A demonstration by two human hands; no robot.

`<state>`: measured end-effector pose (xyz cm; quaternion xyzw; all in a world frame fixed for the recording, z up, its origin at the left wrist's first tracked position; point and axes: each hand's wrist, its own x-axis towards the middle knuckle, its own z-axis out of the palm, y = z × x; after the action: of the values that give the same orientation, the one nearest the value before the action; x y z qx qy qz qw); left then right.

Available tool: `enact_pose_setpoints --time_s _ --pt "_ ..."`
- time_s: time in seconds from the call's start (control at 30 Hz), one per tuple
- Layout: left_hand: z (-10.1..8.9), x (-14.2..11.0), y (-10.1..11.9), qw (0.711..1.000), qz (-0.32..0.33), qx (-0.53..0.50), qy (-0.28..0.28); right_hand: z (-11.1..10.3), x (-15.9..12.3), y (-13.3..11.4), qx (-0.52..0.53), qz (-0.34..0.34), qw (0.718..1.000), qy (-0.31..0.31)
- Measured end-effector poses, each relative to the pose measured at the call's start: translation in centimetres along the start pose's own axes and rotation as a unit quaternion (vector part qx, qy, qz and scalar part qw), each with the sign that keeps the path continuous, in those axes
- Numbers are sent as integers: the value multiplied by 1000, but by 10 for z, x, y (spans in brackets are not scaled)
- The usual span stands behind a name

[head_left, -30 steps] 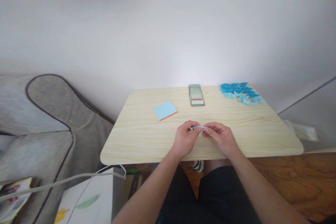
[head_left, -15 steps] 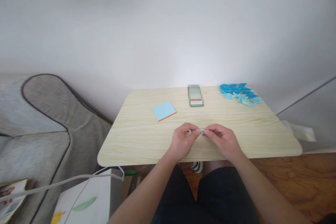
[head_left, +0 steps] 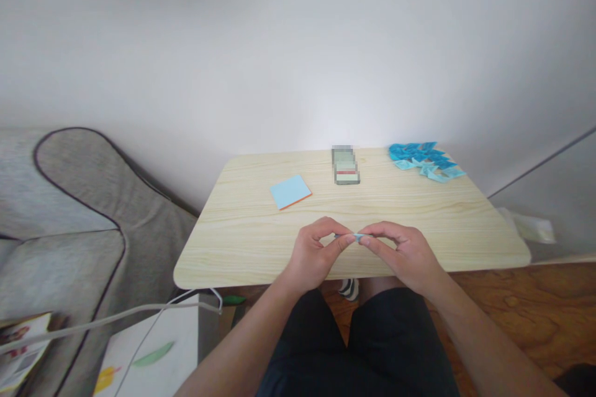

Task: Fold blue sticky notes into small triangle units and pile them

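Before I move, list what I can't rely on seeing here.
All in the head view:
Paper: its shape, hidden by fingers of the left hand and right hand.
Phone: screen text, lost in pixel blocks.
Folded pieces: exact count, hidden by overlap.
Magazine: cut off by the left edge.

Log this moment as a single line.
left hand: pinching small blue paper | right hand: pinching same paper | blue sheet stack: on table | folded blue pieces: far right

Your head-worn camera's view, facing twelve o'clock and tilted down, from above your lap (head_left: 358,347), the wood-grain table (head_left: 242,229) close ahead, the pale wall (head_left: 298,43) beyond at twelve, the gray sofa (head_left: 149,229) at ten
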<state>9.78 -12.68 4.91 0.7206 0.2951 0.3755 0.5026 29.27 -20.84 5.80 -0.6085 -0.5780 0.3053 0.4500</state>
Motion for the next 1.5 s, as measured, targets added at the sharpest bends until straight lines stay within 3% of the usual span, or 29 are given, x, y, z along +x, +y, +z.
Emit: enact_pose_setpoints --time_s 0.23,0.4,0.67,0.87,1.5 --pt "-1 -4 8 999 16 28 1 -2 -5 -7 -20 -31 999 38" --pt "0 -6 15 999 9 38 -3 -3 -9 -15 -58 -49 997 32" --pt "-3 0 26 999 -25 13 -19 -17 -5 -22 -38 4 999 -10" --pt "-4 0 21 999 -40 -13 -14 -22 -10 -25 -47 5 999 8" --pt "3 4 3 993 -81 -90 11 -21 -11 -15 -13 44 999 -25"
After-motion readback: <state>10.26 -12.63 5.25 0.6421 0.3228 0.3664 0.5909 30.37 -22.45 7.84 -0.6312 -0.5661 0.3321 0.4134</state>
